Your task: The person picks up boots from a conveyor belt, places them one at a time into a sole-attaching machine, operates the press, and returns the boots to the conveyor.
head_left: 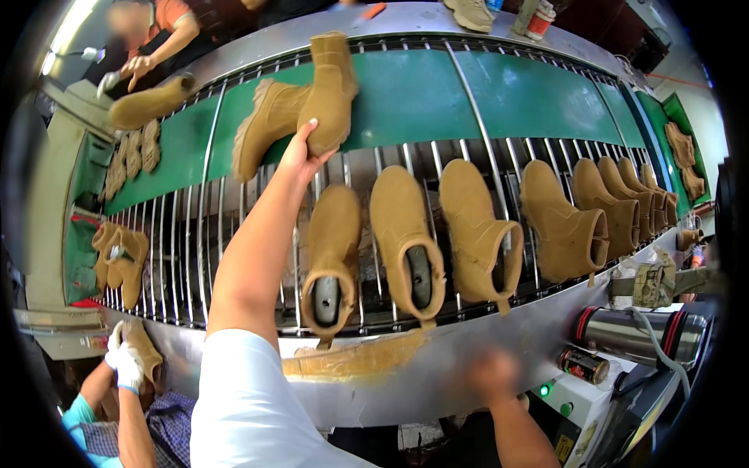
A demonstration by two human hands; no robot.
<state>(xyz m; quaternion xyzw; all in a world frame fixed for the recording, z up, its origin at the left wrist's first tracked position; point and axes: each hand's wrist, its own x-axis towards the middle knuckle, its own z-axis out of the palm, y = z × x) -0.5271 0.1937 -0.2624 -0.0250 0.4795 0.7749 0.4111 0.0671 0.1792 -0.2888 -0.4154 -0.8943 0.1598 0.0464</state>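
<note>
My left arm, in a white sleeve, reaches across the metal rollers. My left hand (303, 156) is closed on the toe of a tan boot (331, 97), whose shaft points up and away over the green belt. Right beside it, partly behind it, a second tan boot (269, 125) shows its chunky sole edge. My right hand (491, 374) is low at the metal front edge of the line, smeared, so its fingers cannot be made out. Nearest below the rollers' middle stand tan boots, among them one (334, 234) with a grey last inside and a similar boot (406, 234) next to it.
More tan boots (558, 218) line the rollers to the right. The green belt (530, 93) runs behind. At lower right are a steel cylinder (640, 335), a can (583, 364) and a control box (573, 398). Co-workers handle boots at upper left and lower left.
</note>
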